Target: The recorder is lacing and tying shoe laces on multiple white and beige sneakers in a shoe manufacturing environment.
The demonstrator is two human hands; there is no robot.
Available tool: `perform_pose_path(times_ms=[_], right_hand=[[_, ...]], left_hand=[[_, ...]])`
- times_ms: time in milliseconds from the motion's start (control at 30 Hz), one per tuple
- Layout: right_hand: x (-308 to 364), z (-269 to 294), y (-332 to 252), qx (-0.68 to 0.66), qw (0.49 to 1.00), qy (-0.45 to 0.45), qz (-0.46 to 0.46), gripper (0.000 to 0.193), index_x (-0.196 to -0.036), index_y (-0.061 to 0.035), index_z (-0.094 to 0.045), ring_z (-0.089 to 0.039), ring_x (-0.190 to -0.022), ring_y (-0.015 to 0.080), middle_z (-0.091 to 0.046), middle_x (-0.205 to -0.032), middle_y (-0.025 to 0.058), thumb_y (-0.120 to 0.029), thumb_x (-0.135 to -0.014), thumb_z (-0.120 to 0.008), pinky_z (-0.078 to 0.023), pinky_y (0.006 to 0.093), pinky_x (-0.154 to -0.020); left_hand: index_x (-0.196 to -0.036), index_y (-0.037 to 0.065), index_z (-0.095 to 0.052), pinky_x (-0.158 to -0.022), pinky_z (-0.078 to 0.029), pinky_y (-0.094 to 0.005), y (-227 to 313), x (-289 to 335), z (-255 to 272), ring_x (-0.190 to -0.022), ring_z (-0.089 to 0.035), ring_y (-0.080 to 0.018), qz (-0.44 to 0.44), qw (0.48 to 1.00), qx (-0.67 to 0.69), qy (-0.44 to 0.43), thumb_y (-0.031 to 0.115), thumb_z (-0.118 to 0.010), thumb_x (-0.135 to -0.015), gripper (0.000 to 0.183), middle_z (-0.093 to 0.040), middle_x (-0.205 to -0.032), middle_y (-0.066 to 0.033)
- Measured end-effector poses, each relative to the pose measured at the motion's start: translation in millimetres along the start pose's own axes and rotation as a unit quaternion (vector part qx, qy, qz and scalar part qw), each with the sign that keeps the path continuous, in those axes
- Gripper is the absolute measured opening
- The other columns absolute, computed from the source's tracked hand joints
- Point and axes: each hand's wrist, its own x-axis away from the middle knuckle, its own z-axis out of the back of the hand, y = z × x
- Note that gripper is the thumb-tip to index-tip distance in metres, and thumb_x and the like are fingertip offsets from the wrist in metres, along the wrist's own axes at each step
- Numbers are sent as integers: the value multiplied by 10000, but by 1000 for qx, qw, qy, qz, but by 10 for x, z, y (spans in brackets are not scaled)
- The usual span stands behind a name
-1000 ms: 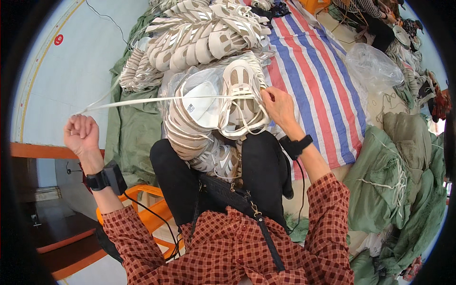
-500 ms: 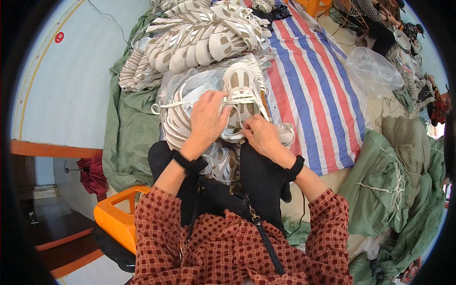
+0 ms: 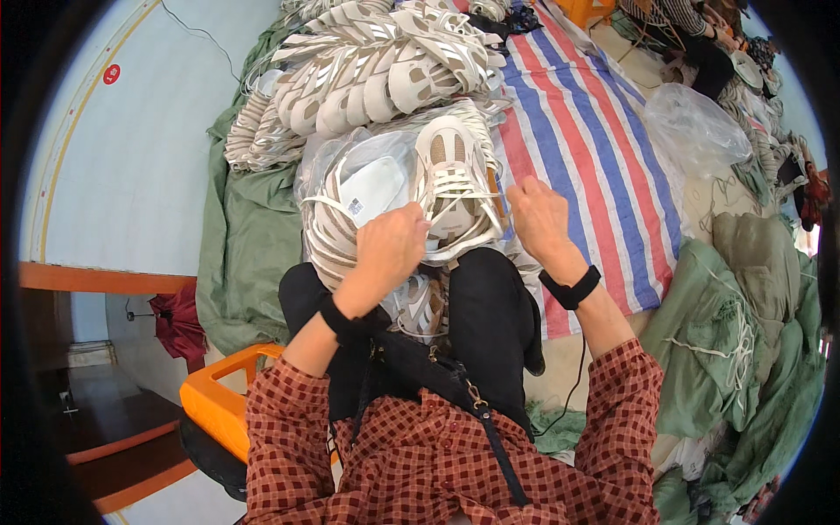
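A beige and white shoe upper [image 3: 448,149] lies toe away from me, just beyond my knees, with a white shoelace [image 3: 478,194] threaded across its front. At the shoe's left side my left hand [image 3: 391,243] is closed in a pinch on the lace. My right hand [image 3: 540,219] is closed on the lace's other side, out to the right over the striped sheet. The lace runs taut between the two hands across the shoe's tongue. Left of the shoe, more uppers [image 3: 328,232] lie nested beside clear plastic and a white label sheet [image 3: 374,186].
A tall heap of beige uppers [image 3: 385,74] rises behind the shoe. Striped sheeting [image 3: 604,192] spreads to the right. Green cloth sacks [image 3: 700,350] lie at far right, an orange stool [image 3: 214,402] at left. Another person's arm [image 3: 700,26] shows at top right.
My right hand has moved up and to the right, away from the shoe. My left hand has come down a little toward me. The lace between them is now stretched out.
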Motion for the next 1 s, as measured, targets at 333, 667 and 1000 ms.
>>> perform_pose_path(times_ms=[333,667,1000], right_hand=[[-43,158,-3,-791,516,58,-323,250,-1095,2,-594,-626,-752,106,-654,-1039,90,-100,-867,-605,-503,247,-668],[2083,914,2838,-665,596,220,-393,330,-1227,23,-519,-584,-871,118,-617,-1089,86,-53,-906,-545,-485,206,-795],[2705,1664,4257,-633,428,448,-463,321,-1239,19,-467,-592,-1050,215,-591,-1189,135,7,-919,-482,-485,308,-925]], left_hand=[[-1036,42,-515,-544,-478,-420,2,-21,-158,-633,-616,-362,4,991,-103,87,307,-623,-818,359,-622,-764,-158],[-1102,8,-530,-455,-265,-192,-1618,138,1443,-465,-290,-35,45,565,815,122,100,-453,-943,200,-369,-602,50],[-1221,-23,-476,-539,-362,-224,-3217,792,2843,-658,-452,-107,78,564,744,351,-33,-442,-905,318,-572,-908,-63]])
